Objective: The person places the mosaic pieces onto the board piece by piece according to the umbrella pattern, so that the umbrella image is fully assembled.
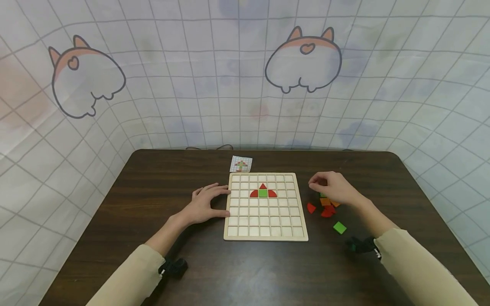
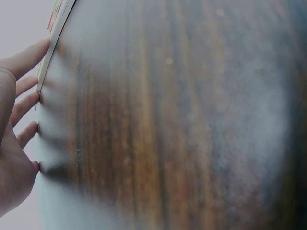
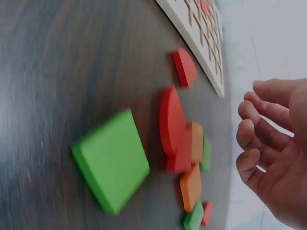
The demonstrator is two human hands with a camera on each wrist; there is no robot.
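A wooden grid board (image 1: 243,221) lies on the table, with a red triangle (image 1: 263,186), a green square (image 1: 263,193) and red quarter-round pieces (image 1: 272,194) set in its upper cells. My left hand (image 1: 203,206) touches the board's left edge with thumb and fingertips, fingers fairly straight. Past the board's right edge, my right hand (image 1: 332,186) hovers over loose pieces, its fingers loosely bent; nothing shows between them in the right wrist view. Below it lie red pieces (image 1: 328,211), an orange block (image 1: 325,202) and a green square block (image 3: 112,160). The hand hides part of this pile.
A small printed picture card (image 1: 241,164) lies behind the board's upper left corner. One red piece (image 1: 311,208) sits between board and pile. The dark wooden table (image 1: 252,272) meets a patterned cloth wall (image 1: 214,97) at the back.
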